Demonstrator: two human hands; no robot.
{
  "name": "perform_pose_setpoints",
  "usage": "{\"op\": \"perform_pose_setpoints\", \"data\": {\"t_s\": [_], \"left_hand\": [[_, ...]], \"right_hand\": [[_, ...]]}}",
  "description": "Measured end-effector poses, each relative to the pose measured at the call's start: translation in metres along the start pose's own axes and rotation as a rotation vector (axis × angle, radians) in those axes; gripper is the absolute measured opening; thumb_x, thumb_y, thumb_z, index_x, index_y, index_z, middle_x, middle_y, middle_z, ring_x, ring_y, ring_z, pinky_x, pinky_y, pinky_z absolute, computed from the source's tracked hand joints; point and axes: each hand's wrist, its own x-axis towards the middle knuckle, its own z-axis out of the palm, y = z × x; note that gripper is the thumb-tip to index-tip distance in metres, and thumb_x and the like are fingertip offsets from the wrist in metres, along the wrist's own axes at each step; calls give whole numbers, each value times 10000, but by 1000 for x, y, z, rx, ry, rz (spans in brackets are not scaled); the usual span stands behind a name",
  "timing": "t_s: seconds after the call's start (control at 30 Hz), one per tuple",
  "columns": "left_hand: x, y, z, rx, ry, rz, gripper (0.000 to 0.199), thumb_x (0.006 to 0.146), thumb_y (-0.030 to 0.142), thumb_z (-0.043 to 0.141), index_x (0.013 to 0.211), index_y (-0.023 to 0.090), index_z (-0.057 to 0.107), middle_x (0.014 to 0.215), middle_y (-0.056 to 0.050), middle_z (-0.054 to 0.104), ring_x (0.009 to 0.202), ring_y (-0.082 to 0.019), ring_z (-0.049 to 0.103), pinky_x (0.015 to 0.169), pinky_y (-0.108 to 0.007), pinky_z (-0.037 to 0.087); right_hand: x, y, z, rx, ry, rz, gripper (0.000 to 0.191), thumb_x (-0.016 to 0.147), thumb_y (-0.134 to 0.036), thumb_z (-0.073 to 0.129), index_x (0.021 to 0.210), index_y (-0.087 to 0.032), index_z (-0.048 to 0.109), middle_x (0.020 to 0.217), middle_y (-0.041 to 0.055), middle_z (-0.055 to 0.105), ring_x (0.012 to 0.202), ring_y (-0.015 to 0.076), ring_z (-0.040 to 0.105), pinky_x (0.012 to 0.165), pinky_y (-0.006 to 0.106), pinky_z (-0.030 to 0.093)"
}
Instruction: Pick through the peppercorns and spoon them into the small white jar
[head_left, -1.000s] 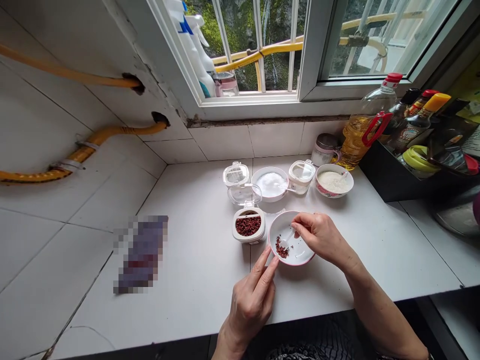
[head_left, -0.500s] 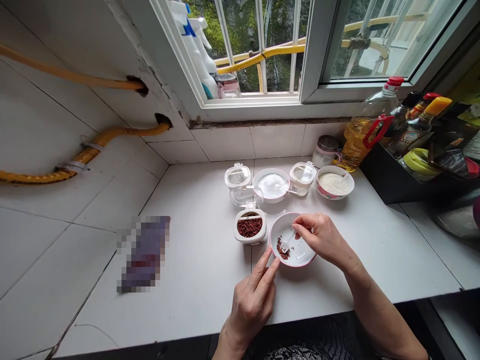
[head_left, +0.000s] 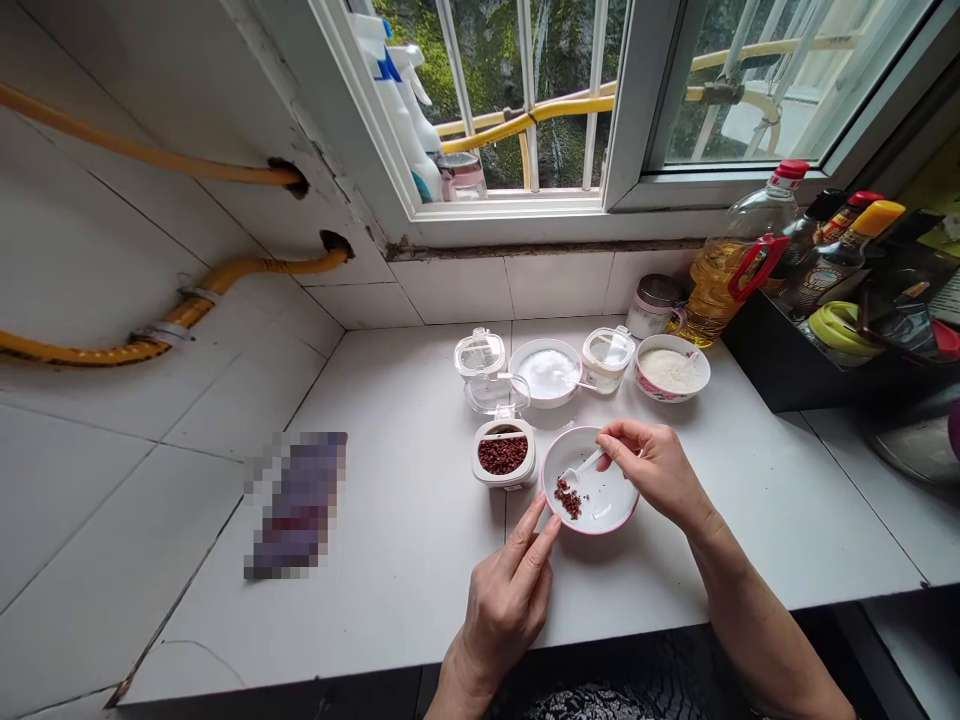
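1. Spoon [head_left: 589,463]: its handle is sitting between the thumb and fingertips of the right hand [head_left: 654,475], whose grip is pinching it closed; its head is dipping leftward from that grip, into the bowl.
2. The bowl [head_left: 611,508], white with a pink rim, is standing on the surface [head_left: 405,540] under and to the left of the right grip.
3. Red spice [head_left: 568,500] is lying in a small heap inside it, at the spoon's head, on the side away from the right grip; a few bits are scattering around it.
4. The left hand [head_left: 506,595] is holding nothing in its grip; two stretched fingers are touching the bowl's near left edge.
5. A jar [head_left: 484,475] full of similar spice is standing left of the right grip, just beside the bowl, and its clear lid [head_left: 496,395] is standing open.
6. Beyond the right grip, a dish [head_left: 546,402] is holding white powder, between a left container [head_left: 480,352] and a right container [head_left: 608,350].
7. Farther to the right beyond the grip, a flowered bowl [head_left: 667,395] is holding pale grains, in front of a dark-lidded jar [head_left: 651,315].
8. An oil bottle [head_left: 709,275] is standing behind these, beside a black box [head_left: 772,365] of bottles.
9. Well left of both hands, a purple thing [head_left: 300,505] is lying, too blurred to tell.
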Motion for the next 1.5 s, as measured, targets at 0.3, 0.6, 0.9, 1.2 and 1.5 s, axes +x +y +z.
{"op": "perform_pose_setpoints", "data": {"t_s": [0.3,0.6,0.9,1.2,1.5], "left_hand": [[0,-1,2,9,11,1,619,887,-77,471,1471,125,455,1435,-229,537,1298,-254,588,891,-263,600],[1,-2,5,14,41,12,574,880,-80,460,1423,102,502,1410,-230,560,1304,-254,583,920,-272,592],[-1,-5,9,22,46,15,552,884,-60,447,1405,107,516,1397,-239,569,1287,-253,597,895,-269,604],[-1,-4,9,31,28,5,585,886,-50,425,1443,120,478,1424,-224,550,1313,-244,573,921,-275,599],[0,-3,9,27,38,-2,581,896,-45,432,1446,138,477,1412,-214,565,1274,-237,609,892,-267,606]], "right_hand": [[6,6,-1,-10,50,27,244,850,-373,599,722,-183,683,594,32,704,527,141,575,526,256,424],[14,12,-3,141,38,85,305,747,-469,694,704,-167,684,563,46,707,437,108,459,465,256,399],[23,0,15,302,196,-116,340,791,-512,706,782,-174,676,605,54,718,480,134,537,489,270,440],[13,-7,38,-360,306,-939,134,958,-174,549,931,-211,675,741,32,767,597,165,635,727,343,480],[8,2,-17,-706,136,-535,182,931,-174,554,785,-203,658,619,16,696,563,177,569,662,309,430]]}}
